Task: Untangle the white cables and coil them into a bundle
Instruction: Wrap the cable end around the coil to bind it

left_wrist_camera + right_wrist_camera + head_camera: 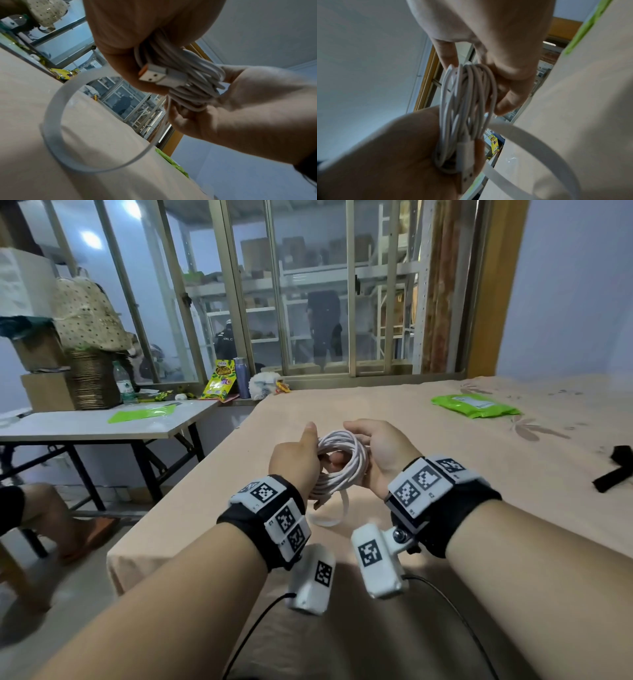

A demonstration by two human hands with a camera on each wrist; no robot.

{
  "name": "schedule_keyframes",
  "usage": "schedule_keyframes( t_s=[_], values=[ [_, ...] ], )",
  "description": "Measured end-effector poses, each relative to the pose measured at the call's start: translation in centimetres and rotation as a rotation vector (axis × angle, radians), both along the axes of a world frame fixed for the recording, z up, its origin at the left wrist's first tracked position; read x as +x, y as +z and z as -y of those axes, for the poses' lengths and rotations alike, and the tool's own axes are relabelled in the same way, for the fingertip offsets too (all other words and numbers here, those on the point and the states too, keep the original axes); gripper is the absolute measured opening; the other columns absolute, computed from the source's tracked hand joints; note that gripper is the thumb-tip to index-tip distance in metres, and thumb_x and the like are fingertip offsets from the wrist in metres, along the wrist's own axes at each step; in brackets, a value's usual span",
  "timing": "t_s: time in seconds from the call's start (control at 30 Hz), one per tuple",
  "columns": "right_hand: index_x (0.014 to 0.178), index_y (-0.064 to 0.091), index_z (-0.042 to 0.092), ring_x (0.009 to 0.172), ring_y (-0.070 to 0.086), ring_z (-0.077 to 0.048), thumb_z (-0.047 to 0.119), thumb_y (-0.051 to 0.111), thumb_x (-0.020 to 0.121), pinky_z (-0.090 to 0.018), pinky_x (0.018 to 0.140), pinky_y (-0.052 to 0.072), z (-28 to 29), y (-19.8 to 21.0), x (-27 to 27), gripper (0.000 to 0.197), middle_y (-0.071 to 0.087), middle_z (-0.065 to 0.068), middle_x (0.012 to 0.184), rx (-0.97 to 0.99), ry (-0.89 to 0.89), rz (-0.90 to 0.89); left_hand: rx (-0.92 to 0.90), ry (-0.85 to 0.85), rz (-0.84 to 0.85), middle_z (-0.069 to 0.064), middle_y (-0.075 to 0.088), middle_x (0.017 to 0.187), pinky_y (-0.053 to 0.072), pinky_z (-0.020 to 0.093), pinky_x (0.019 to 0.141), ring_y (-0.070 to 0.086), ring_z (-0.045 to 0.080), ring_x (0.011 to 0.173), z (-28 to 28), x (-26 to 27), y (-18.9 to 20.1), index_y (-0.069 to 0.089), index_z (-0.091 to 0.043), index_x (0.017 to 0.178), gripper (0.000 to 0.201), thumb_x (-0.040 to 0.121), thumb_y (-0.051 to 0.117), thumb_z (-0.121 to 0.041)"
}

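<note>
A coil of white cables (340,460) hangs above the peach cloth surface (428,433), held between both hands. My left hand (306,455) grips the coil's left side with the thumb raised. My right hand (371,448) curls round its right side; in the right wrist view its fingers (510,94) pinch the top of the coil (467,102). A USB plug (154,75) with an orange insert lies against the bundle under my left palm. A flat white cable loop (51,116) dangles from the coil down to the cloth, also in the head view as the flat loop (330,513).
A green packet (474,405) lies far right on the cloth, a black strap (613,469) at the right edge. A folding table (102,424) with clutter stands to the left, and a seated person's leg (51,508) is beside it. Windows are behind.
</note>
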State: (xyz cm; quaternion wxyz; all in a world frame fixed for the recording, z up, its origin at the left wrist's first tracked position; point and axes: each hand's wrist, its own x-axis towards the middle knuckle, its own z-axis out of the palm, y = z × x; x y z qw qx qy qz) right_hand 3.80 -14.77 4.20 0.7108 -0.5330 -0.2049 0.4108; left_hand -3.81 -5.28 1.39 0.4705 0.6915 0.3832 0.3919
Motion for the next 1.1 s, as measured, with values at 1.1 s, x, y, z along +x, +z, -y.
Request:
schedule_keyframes(
  t_s=[1.1],
  values=[
    [0.095, 0.068, 0.026, 0.081, 0.069, -0.021, -0.001, 0.068, 0.056, -0.04, 0.077, 0.059, -3.2, -3.7, -0.3, 0.047, 0.069, 0.001, 0.088, -0.123, -0.325, 0.635, -0.157, 0.018, 0.117, 0.008, 0.066, 0.06, 0.057, 0.046, 0.077, 0.067, 0.031, 0.07, -1.5, 0.6, -2.2, 0.062, -0.01, 0.058, 0.066, 0.1, 0.032, -0.051]
  ],
)
